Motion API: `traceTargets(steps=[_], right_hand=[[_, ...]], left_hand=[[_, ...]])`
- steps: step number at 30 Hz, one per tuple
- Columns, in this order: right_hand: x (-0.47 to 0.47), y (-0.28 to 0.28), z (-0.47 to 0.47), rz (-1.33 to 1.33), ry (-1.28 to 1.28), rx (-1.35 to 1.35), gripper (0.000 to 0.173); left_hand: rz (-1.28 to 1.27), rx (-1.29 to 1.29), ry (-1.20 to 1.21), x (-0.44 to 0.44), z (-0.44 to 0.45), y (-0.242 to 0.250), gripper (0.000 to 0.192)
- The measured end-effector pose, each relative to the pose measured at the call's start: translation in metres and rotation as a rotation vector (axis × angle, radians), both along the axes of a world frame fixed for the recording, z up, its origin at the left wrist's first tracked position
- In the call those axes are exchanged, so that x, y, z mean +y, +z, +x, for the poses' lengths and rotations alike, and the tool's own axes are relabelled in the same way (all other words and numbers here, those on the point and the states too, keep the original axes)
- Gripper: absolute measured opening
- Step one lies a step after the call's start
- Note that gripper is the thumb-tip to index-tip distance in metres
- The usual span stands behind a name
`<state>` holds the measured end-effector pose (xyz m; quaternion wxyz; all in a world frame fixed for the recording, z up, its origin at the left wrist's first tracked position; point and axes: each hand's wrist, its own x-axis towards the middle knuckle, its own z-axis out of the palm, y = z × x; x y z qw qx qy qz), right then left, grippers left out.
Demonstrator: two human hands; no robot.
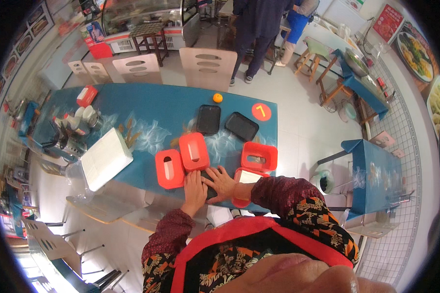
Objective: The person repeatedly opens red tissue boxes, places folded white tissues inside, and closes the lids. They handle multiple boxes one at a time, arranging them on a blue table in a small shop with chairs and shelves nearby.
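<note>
Both hands meet over a dark, flat item near the table's front edge. My left hand lies on its left side, fingers extended. My right hand rests across it from the right with the fingers spread. Two red plastic tissue boxes stand just beyond and to the left, one lower, the other touching its right side. Right of my hands are an open-topped red box and, partly under my right forearm, a red box with white paper. Two black rectangular trays or lids lie farther back.
On the blue table are a white paper stack, condiment containers, a red-and-white box and an orange fruit. Pale chairs line the far side. Two people stand beyond them. A bin stands to the right.
</note>
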<state>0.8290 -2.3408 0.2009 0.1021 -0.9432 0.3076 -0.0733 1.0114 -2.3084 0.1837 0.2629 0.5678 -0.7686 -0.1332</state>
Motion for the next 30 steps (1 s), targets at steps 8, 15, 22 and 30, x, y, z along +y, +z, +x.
traceTargets(steps=[8,15,22,30], right_hand=[[-0.002,0.001,0.0,0.101,0.003,-0.027,0.101],[0.0,0.006,0.002,0.068,-0.009,0.002,0.107],[0.003,0.005,-0.008,0.075,-0.076,-0.082,0.111],[0.004,-0.01,-0.011,0.006,-0.062,-0.116,0.104]], left_hand=[[0.03,-0.021,-0.001,0.002,0.0,0.004,0.056],[0.004,-0.084,0.03,0.005,-0.002,0.005,0.056],[0.033,0.117,0.05,0.001,0.004,-0.011,0.057],[-0.026,0.02,0.034,0.006,0.004,-0.011,0.06]])
